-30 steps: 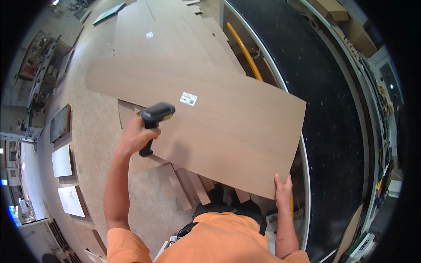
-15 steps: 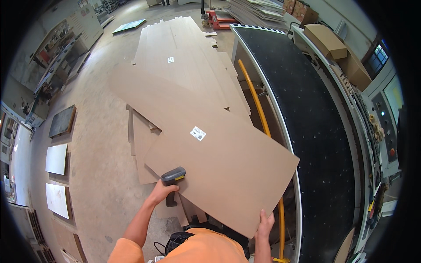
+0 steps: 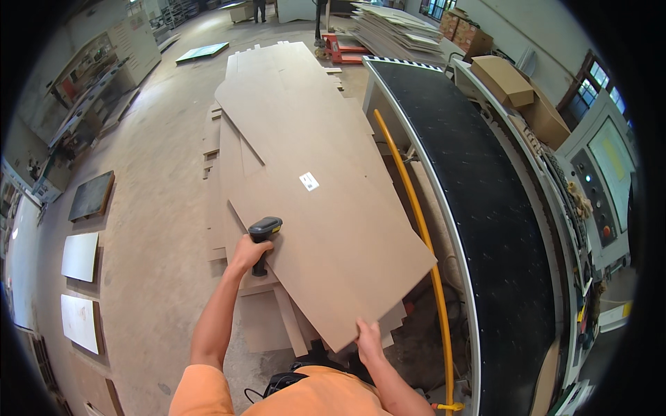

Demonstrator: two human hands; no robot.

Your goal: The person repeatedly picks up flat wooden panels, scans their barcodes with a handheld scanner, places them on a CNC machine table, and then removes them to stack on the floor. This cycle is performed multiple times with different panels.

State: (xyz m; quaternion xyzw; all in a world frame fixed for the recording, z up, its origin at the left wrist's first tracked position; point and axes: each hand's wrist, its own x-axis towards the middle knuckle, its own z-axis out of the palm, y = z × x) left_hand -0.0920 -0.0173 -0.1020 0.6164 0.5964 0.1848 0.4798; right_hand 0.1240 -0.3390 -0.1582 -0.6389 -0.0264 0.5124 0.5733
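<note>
A large brown board (image 3: 340,236) with a white label (image 3: 309,182) lies at a slant over a stack of similar boards (image 3: 284,66). One long edge of it is notched. My right hand (image 3: 368,338) grips the near corner, fingers on the top face. My left hand (image 3: 249,252) is closed around the handle of a dark grey barcode scanner (image 3: 265,227), beside the board's left edge. The scanner's head rests over or just above the board; whether it touches, I cannot tell.
To the right runs a machine with a black bed (image 3: 479,208) and a yellow rail (image 3: 413,201) along its side. A control panel (image 3: 600,177) and cardboard boxes (image 3: 503,80) stand beyond. Several flat panels (image 3: 81,256) lie on the floor at left. A red pallet truck (image 3: 345,48) is at the back.
The labelled board has turned and shifted left and away, lining up more with the stack. My right hand moved left with its corner; my left hand and the scanner moved slightly forward.
</note>
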